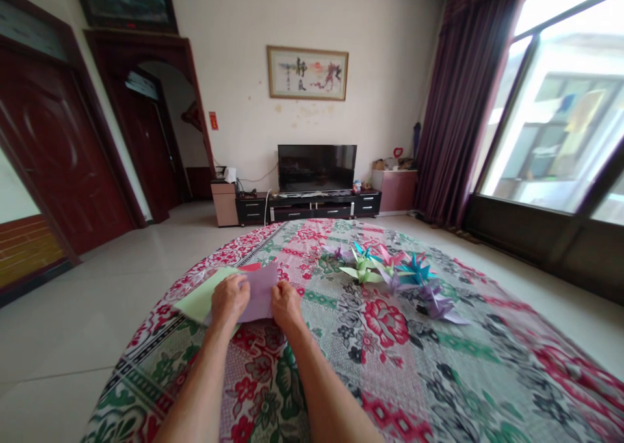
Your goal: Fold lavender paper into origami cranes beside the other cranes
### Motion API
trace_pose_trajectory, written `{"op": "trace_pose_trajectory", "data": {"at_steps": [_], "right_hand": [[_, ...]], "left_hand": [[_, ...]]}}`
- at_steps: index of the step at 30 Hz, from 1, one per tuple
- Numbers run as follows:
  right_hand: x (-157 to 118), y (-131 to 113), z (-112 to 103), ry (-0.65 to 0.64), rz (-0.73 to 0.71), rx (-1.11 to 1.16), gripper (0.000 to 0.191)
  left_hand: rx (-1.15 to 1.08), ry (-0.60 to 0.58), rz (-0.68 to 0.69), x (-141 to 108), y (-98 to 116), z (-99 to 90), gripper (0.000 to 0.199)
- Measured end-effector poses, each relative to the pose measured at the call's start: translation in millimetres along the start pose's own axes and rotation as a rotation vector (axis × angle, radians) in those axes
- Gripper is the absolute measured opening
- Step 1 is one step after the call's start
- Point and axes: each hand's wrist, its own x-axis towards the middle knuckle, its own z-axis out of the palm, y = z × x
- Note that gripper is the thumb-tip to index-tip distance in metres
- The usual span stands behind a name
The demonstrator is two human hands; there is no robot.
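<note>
A sheet of purple paper [259,292] is held between my two hands, left of the middle of the table. My left hand [230,298] has its fingers curled over the sheet's left side. At the sheet's right edge, my right hand [286,303] pinches the paper with closed fingers. Light green paper [201,297] lies under and to the left of my left hand. A bit of red paper [250,267] shows behind the purple sheet. To the right stand several folded paper cranes, among them a green one [363,269], a blue one [418,269] and a purple one [439,302].
A flowered cloth covers the round table [336,339]. Beyond it, a television [316,168] stands on a low black cabinet [295,210] against the wall. Dark curtains [468,99] and a large window are at the right, with doors at the left.
</note>
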Motion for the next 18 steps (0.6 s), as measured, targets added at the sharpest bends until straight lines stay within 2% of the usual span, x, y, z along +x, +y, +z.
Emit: {"op": "trace_pose_trajectory", "data": {"at_steps": [5,11,14,18], "right_hand": [[2,5,-11,0.028,0.054,0.017,0.021],[6,15,-13,-0.002,0.032,0.049,0.028],[8,17,-10,-0.021,0.009,0.048,0.028],[10,19,-8,-0.034,0.005,0.029,0.026]], "left_hand": [[-0.132,-0.048,0.046,-1,10,-1.7,0.035],[-0.255,-0.28,0.184,-8,21,4.7,0.063],[-0.242,-0.297,0.223,-8,18,9.9,0.058],[-0.218,-0.273,0.256,-5,13,14.5,0.04]]}}
